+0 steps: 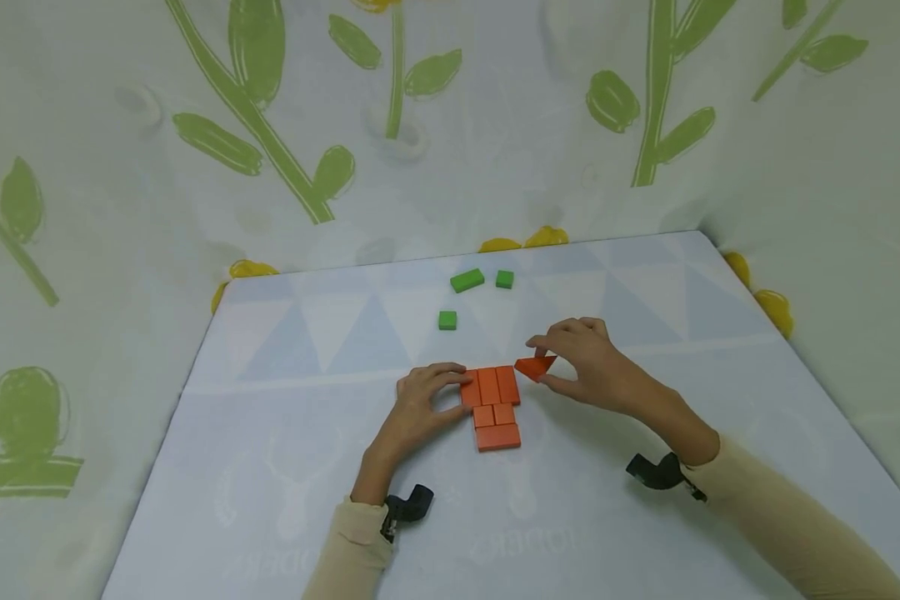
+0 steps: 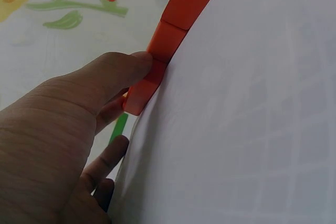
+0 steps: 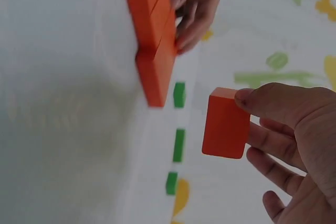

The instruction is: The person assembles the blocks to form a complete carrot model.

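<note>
Orange blocks (image 1: 498, 414) lie together on the table: three upright rectangles in a row, two small blocks below them, one wide block at the bottom. My left hand (image 1: 423, 402) pinches the top row's left block (image 2: 140, 97), thumb at its near end and a finger at its far end. To the right, my right hand (image 1: 596, 367) holds another orange block (image 3: 226, 124) between thumb and fingers, raised beside the row's right end. In the head view it looks three-sided; the right wrist view shows one flat rectangular face.
Farther back lie a long green block (image 1: 467, 281) and two small green blocks, one (image 1: 504, 279) beside it and one (image 1: 447, 320) nearer the orange group. The white patterned table (image 1: 255, 467) meets a leaf-printed curtain (image 1: 495, 167) at its far edge.
</note>
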A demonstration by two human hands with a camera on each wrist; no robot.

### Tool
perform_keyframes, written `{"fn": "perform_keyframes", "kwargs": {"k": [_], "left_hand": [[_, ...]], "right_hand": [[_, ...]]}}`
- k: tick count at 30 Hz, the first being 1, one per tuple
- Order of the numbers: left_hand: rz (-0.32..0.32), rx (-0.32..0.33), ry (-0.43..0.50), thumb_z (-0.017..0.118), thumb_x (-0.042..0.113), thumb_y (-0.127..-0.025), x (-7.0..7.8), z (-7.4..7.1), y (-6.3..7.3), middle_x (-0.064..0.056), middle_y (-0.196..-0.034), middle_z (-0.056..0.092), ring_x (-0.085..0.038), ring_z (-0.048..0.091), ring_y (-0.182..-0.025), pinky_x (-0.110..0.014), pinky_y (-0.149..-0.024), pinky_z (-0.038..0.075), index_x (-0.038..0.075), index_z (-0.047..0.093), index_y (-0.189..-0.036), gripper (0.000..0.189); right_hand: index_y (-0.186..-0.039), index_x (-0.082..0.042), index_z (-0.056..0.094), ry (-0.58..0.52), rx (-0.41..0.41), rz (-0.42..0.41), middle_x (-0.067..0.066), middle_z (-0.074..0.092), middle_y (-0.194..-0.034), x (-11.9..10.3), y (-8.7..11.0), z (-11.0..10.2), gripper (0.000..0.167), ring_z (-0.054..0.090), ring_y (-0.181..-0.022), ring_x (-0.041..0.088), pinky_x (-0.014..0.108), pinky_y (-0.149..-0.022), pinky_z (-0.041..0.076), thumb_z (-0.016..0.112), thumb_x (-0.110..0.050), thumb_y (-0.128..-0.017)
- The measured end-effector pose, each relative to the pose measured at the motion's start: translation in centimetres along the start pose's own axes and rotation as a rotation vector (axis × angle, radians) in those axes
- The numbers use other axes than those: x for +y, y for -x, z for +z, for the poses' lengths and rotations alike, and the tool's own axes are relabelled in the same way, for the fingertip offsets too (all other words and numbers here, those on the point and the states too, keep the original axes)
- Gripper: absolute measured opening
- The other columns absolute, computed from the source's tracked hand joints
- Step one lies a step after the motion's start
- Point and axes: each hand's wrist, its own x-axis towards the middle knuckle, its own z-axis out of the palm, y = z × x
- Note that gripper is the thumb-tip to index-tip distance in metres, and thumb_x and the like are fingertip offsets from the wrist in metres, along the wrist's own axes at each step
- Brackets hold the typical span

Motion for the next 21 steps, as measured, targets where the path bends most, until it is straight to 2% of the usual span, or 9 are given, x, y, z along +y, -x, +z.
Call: {"fn": "perform_keyframes", "kwargs": {"k": [6,10,16,21], "left_hand": [[-0.012,-0.006,-0.004,0.075,0.038,-0.090,-0.2,0.0,0.0,0.010,-0.139,0.055,-0.018,0.044,-0.127,-0.047,-0.096,0.026,0.026,0.067,-0.129,0.042],[-0.007,-0.006,-0.010,0.074,0.039,-0.091,-0.3,0.0,0.0,0.011,-0.139,0.055,-0.018,0.044,-0.127,-0.046,-0.096,0.026,0.026,0.067,-0.129,0.042],[0.010,0.007,-0.005,0.075,0.036,-0.090,-0.2,0.0,0.0,0.009,-0.139,0.055,-0.019,0.045,-0.125,-0.047,-0.095,0.026,0.024,0.067,-0.129,0.041],[0.009,0.000,-0.006,0.075,0.035,-0.090,0.0,0.0,0.0,0.009,-0.139,0.055,-0.018,0.044,-0.125,-0.047,-0.095,0.026,0.023,0.067,-0.129,0.041]], "right_hand": [[-0.119,-0.012,0.067,0.035,0.070,-0.149,-0.002,0.067,-0.107,-2.6,1.3,0.6,0.047,0.055,-0.110,0.023,0.050,-0.095,0.032,0.087,-0.017,-0.077],[-0.117,-0.011,0.066,0.029,0.101,-0.218,-0.005,0.068,-0.101,-3.6,2.2,1.4,0.047,0.056,-0.109,0.022,0.052,-0.095,0.035,0.088,-0.016,-0.075],[-0.116,-0.012,0.066,0.019,0.099,-0.258,-0.007,0.068,-0.097,-5.0,3.1,2.4,0.049,0.056,-0.107,0.020,0.051,-0.093,0.036,0.089,-0.016,-0.073],[-0.115,-0.010,0.068,0.033,0.107,-0.287,-0.003,0.069,-0.099,-5.9,3.5,3.3,0.052,0.057,-0.105,0.020,0.053,-0.093,0.036,0.091,-0.016,-0.069]]}}
